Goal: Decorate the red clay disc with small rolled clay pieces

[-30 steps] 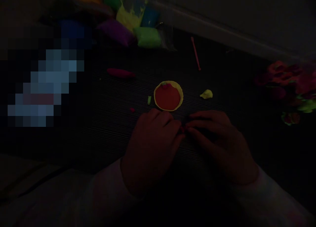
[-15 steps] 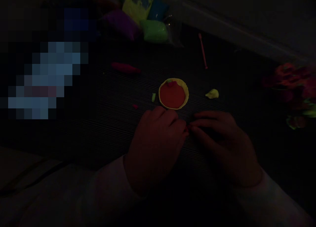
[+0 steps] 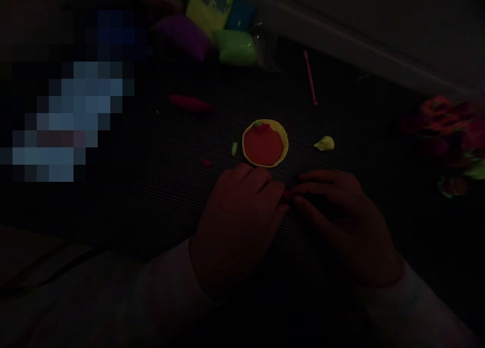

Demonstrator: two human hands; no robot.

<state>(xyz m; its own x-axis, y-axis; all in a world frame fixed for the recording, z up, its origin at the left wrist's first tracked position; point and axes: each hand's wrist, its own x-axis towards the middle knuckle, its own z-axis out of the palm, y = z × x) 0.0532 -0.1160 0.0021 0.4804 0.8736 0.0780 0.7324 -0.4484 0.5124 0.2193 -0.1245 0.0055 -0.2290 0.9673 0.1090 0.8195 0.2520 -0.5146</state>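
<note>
Left hand [image 3: 238, 227] and right hand [image 3: 337, 221] pinch a small pink clay piece [image 3: 287, 194], seemingly mid-shaping; beyond the left hand, the yellow clay bowl [image 3: 284, 140] already contains red filling [image 3: 263, 148] and a pink-and-green bit [image 3: 261, 128], the pinched piece outside it

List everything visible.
Bags: several, multicoloured, top
Wall: one, grey, top
Stick: one, pink, upper right
Roll: one, magenta, upper left
Dish: one, yellow and red, centre
Bits: few, multicoloured, in dish
Sliver: one, green, dish's left
Crumb: one, pink, dish's lower left
Lump: one, yellow, dish's right
Cluster: one, multicoloured, right
Pixelated patch: one, bluish, left
Table: one, dark, beneath
Pinched piece: one, reddish, below dish
Sleeves: two, pale, bottom
Left grip, right grip: two, dim, below dish
</note>
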